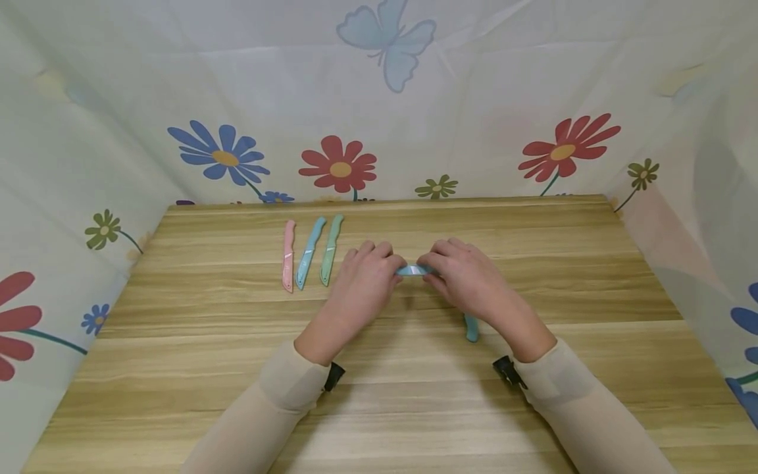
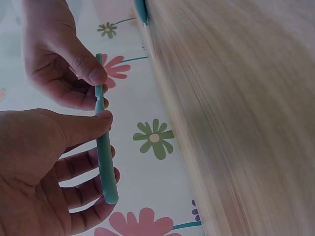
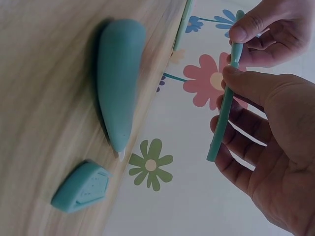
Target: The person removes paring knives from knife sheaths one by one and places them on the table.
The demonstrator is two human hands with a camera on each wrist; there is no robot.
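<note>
Between both hands, above the wooden table, a blue sheathed knife is held sideways. My left hand pinches it by the handle, thumb on one side and fingers on the other. With thumb and fingers my right hand grips the sheath. Below the right hand, a teal handle with a small white tip lies on the table, partly hidden in the head view. Near that tip is a small teal angular piece.
Left of the hands, three sheathed knives lie side by side: pink, blue and green. A white curtain printed with flowers and a butterfly surrounds the table's back and sides.
</note>
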